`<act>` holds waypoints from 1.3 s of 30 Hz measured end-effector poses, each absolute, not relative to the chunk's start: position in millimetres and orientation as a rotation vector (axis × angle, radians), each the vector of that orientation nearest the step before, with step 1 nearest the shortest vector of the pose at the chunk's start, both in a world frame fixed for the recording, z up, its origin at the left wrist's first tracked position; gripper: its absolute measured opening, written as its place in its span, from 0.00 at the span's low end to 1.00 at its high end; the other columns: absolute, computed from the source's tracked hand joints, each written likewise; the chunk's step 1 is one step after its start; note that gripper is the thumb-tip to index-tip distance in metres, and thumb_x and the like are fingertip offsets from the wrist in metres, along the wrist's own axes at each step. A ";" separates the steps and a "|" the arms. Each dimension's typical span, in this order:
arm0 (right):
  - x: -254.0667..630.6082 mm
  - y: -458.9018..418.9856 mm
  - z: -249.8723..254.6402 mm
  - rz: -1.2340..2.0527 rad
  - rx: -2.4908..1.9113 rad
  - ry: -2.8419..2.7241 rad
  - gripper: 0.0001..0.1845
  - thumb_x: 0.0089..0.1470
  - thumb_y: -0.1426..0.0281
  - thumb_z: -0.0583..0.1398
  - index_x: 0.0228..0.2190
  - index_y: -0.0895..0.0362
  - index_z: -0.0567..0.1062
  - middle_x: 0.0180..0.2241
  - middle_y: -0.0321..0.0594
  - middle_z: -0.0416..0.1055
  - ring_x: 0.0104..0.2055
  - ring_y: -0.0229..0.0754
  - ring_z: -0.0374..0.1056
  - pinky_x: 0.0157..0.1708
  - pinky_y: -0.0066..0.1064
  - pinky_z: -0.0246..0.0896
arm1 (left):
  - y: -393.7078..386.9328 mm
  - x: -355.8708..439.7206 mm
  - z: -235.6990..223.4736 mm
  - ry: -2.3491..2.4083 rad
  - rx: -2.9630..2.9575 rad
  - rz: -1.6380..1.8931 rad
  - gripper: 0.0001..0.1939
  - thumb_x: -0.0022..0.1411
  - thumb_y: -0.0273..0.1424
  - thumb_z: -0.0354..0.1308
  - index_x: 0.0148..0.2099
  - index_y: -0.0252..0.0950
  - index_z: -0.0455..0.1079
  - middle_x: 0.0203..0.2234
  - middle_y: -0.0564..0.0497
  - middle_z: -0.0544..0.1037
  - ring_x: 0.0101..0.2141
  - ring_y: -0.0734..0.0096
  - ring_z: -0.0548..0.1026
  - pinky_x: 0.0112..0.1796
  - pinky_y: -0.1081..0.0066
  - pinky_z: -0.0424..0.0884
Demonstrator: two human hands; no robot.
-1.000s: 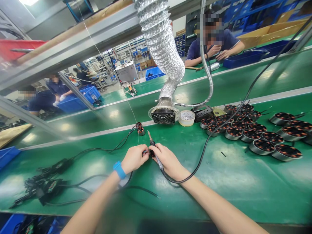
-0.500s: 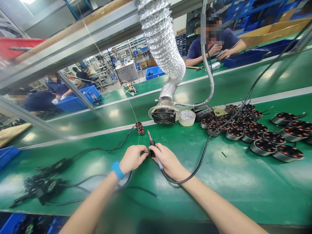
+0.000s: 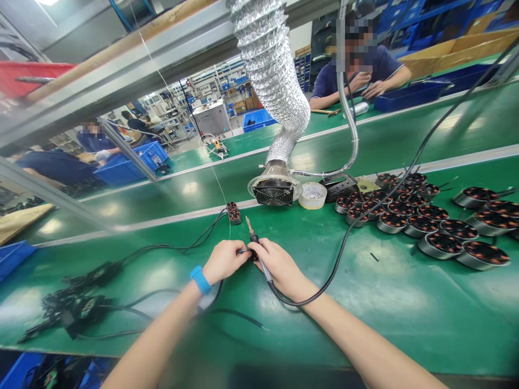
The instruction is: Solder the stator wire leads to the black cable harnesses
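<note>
My right hand [image 3: 279, 268] is closed around a soldering iron [image 3: 254, 237], whose tip points up and away from me. Partly hidden under its fingers is a small round motor part [image 3: 255, 255], steadied by the same hand. With thumb and fingers pinched, my left hand [image 3: 226, 260] holds the thin wire ends of a black cable [image 3: 219, 292] against that part. A blue band [image 3: 200, 280] circles the left wrist. Just beyond the hands stand motor stators [image 3: 233, 214] with black cables, and a thin solder wire [image 3: 221, 189] hangs down there.
A fume fan [image 3: 273, 194] on a silver duct [image 3: 279, 81] sits ahead, beside a white tub [image 3: 312, 195]. Several motor stators [image 3: 391, 221] crowd the right. Cables with black units [image 3: 77, 313] lie left. The iron's cord [image 3: 344, 237] loops across the right. A co-worker [image 3: 360, 70] sits opposite.
My left hand has shifted slightly right, closer to the small motor part and the right hand. The right hand keeps its hold on the soldering iron.
</note>
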State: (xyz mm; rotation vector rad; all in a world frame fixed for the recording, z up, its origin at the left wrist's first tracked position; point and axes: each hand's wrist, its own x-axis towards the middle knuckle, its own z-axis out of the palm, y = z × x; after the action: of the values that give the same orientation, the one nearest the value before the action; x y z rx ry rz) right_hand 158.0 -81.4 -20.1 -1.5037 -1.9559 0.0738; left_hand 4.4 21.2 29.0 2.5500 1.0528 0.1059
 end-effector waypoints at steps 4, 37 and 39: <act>157.9 -81.8 -18.0 0.088 -1.509 -1.959 0.20 0.59 0.82 0.55 0.52 0.57 0.63 0.42 0.45 0.66 0.42 0.46 0.65 0.40 0.36 0.66 | 20.1 5.2 28.6 1.041 2.501 0.104 0.12 0.62 0.36 0.55 0.31 0.37 0.74 0.22 0.53 0.75 0.25 0.72 0.67 0.28 0.74 0.55; 158.2 -81.1 -19.1 0.063 -1.522 -1.967 0.22 0.58 0.83 0.54 0.52 0.57 0.63 0.41 0.44 0.65 0.43 0.46 0.65 0.40 0.36 0.65 | 14.6 1.3 31.2 1.085 2.596 0.142 0.17 0.65 0.37 0.52 0.25 0.37 0.71 0.19 0.54 0.72 0.22 0.73 0.65 0.26 0.72 0.53; 158.2 -81.3 -18.2 0.070 -1.515 -1.959 0.22 0.58 0.82 0.54 0.52 0.56 0.63 0.41 0.44 0.65 0.42 0.46 0.65 0.39 0.36 0.65 | 15.1 0.5 32.1 1.072 2.543 0.143 0.15 0.65 0.38 0.53 0.28 0.37 0.73 0.21 0.53 0.74 0.24 0.72 0.67 0.27 0.73 0.55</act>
State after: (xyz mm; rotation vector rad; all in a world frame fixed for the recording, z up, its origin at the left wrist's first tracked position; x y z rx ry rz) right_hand 158.2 -81.3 -18.2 -1.5148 -1.9589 0.0705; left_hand 0.5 15.1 32.1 2.5430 1.0719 0.1429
